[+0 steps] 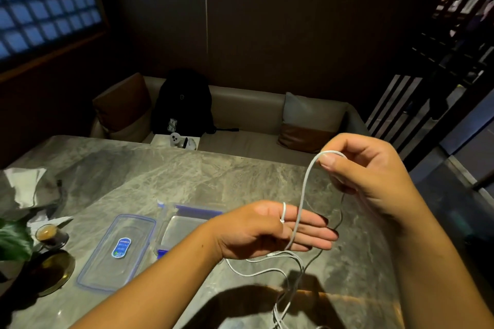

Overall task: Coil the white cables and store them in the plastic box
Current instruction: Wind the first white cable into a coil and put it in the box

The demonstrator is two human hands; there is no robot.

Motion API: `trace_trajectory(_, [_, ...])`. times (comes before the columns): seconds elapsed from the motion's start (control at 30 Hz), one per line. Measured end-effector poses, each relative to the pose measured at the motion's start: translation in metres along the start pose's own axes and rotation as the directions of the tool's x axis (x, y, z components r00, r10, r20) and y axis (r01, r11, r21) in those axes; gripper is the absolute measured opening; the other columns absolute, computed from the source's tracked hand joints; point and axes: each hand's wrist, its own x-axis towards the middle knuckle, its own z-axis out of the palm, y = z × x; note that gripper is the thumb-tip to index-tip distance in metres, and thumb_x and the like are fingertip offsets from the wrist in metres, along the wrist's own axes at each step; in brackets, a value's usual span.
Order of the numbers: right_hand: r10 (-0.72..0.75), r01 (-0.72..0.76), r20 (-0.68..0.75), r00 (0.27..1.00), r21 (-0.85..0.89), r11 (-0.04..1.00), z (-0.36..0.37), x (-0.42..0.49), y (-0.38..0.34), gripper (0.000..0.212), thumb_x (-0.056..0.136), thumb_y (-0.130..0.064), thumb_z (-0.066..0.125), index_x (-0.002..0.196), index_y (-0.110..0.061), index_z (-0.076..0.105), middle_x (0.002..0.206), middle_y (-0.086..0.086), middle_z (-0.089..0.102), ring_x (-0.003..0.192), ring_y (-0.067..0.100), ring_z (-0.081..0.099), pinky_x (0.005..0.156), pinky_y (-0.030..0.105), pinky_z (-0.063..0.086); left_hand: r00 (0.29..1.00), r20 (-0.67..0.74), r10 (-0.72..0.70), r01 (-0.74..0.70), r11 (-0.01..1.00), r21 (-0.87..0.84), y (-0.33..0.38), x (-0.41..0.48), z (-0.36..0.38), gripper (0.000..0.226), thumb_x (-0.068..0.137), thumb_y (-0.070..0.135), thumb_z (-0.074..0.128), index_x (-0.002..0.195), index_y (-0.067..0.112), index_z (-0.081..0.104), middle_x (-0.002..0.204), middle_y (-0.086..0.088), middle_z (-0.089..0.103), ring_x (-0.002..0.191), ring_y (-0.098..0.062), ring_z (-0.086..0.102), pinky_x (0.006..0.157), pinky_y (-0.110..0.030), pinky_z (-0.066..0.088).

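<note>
My right hand pinches the cable in a raised loop; my left hand, fingers straight, pins its end under the thumb.

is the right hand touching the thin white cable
Touching: the head view shows the right hand pinching the raised loop of the thin white cable between thumb and fingertip.

The left hand and right hand are bare, like both forearms, with short plain nails and a small dark mole on the left forearm.
</note>
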Motion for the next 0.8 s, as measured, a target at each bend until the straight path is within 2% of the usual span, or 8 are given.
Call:
trace_trajectory(0.23, [0.003,-0.004,0.081,0.997,0.012,1.000,0.011,0.029,0.014,0.012,0.082,-0.012,0.068,0.070,-0.015,0.069,0.052,-0.004,0.048,0.046,0.009,0.034,0.046,0.019,0.029,0.997,0.070,0.025,-0.020,0.998,-0.064,0.002,-0.005,0.012,0.055,0.090,-0.011,0.026,0.145,-0.010,0.031,0.150,-0.036,0.027,0.142,-0.049,0.027,0.117,-0.047,0.025])
trace_trajectory(0.37, [0.020,-0.027,0.158,0.987,0.043,0.999,0.024,0.039,0.021,0.010,0.082,-0.009,0.068,0.072,-0.011,0.068,0.053,-0.002,0.047,0.046,0.009,0.032,0.045,0.020,0.026,0.996,0.082,0.034,-0.031,0.999,-0.033,0.001,-0.005,0.014,0.052,0.093,-0.008,0.025,0.145,-0.011,0.029,0.151,-0.039,0.024,0.141,-0.052,0.025,0.120,-0.054,0.016])
trace_trajectory(0.47, [0.030,-0.038,0.233,0.972,0.030,0.999,0.034,0.045,0.025,0.010,0.087,-0.003,0.069,0.077,-0.005,0.068,0.054,-0.003,0.049,0.046,0.009,0.032,0.045,0.020,0.027,0.996,0.079,0.045,-0.044,0.999,-0.014,-0.001,-0.003,0.017,0.049,0.095,-0.007,0.027,0.143,-0.009,0.034,0.149,-0.039,0.028,0.137,-0.052,0.032,0.119,-0.056,0.015])
trace_trajectory(0.53, [0.062,-0.065,0.228,0.972,0.005,0.998,0.039,0.051,0.031,0.008,0.089,-0.001,0.067,0.081,0.000,0.068,0.056,0.003,0.046,0.047,0.010,0.031,0.046,0.022,0.026,0.996,0.070,0.058,-0.060,0.998,0.018,-0.002,-0.003,0.018,0.045,0.098,-0.006,0.027,0.143,-0.012,0.034,0.147,-0.039,0.031,0.135,-0.053,0.034,0.119,-0.057,0.018])
trace_trajectory(0.63, [0.125,-0.121,0.228,0.966,-0.033,0.992,0.037,0.055,0.044,0.009,0.089,-0.005,0.067,0.082,0.000,0.069,0.056,0.005,0.044,0.048,0.010,0.031,0.046,0.023,0.025,0.995,0.049,0.087,-0.089,0.995,0.040,0.001,-0.004,0.022,0.042,0.101,-0.004,0.027,0.141,-0.012,0.035,0.145,-0.039,0.036,0.131,-0.046,0.042,0.117,-0.054,0.026])
trace_trajectory(0.7, [0.162,-0.174,0.187,0.969,0.049,0.984,0.039,0.056,0.058,0.011,0.089,-0.006,0.068,0.078,-0.003,0.068,0.053,0.001,0.041,0.048,0.011,0.028,0.047,0.024,0.022,0.994,0.015,0.109,-0.110,0.994,0.014,0.002,-0.003,0.024,0.041,0.101,-0.003,0.030,0.140,-0.010,0.039,0.144,-0.036,0.040,0.129,-0.042,0.046,0.115,-0.051,0.030])
trace_trajectory(0.8, [0.230,-0.250,0.129,0.965,0.167,0.954,0.038,0.054,0.081,0.014,0.085,-0.014,0.068,0.073,-0.008,0.066,0.053,0.005,0.036,0.046,0.012,0.026,0.046,0.023,0.019,0.991,-0.039,0.130,-0.131,0.991,-0.037,0.003,-0.003,0.022,0.046,0.096,-0.006,0.030,0.141,-0.007,0.042,0.145,-0.029,0.044,0.130,-0.038,0.049,0.114,-0.045,0.034])
